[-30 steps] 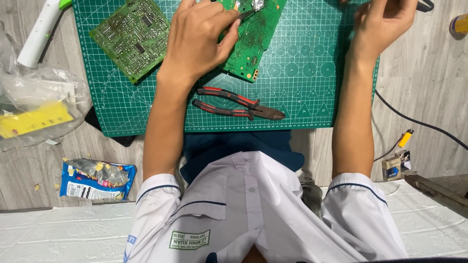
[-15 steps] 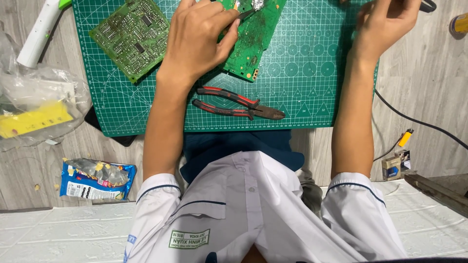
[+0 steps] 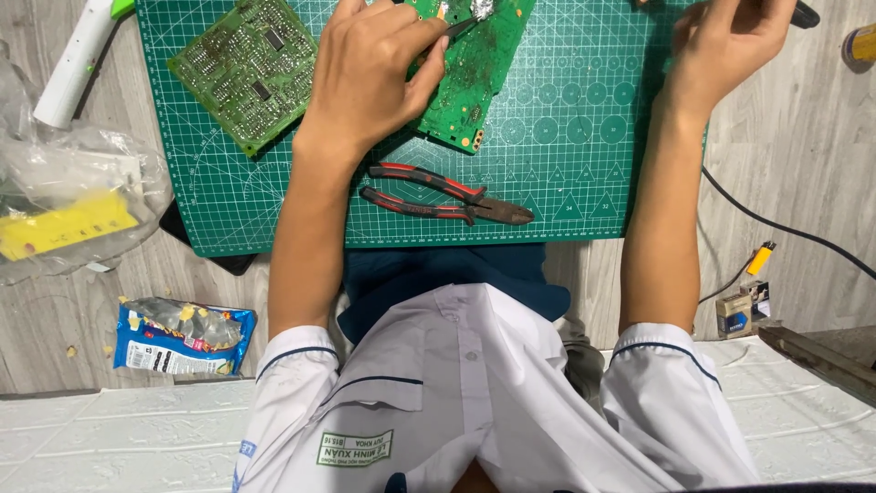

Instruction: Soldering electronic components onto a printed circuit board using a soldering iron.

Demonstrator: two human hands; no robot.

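My left hand (image 3: 370,73) rests on a green circuit board (image 3: 470,78) at the top of the green cutting mat (image 3: 566,155). Its fingers pinch a thin dark tool whose tip points at a shiny spot on the board. My right hand (image 3: 730,41) is at the mat's upper right corner, closed around a dark tool handle (image 3: 805,14) that runs out of view. Red-and-black pliers (image 3: 447,194) lie on the mat below the board, between my forearms. A second circuit board (image 3: 246,68) lies to the left of my left hand.
A white tube (image 3: 78,59) and a clear plastic bag with a yellow item (image 3: 64,215) lie left of the mat. A blue snack packet (image 3: 182,338) sits at lower left. On the right are a black cable (image 3: 785,228), a yellow lighter (image 3: 759,258) and a small box (image 3: 741,310).
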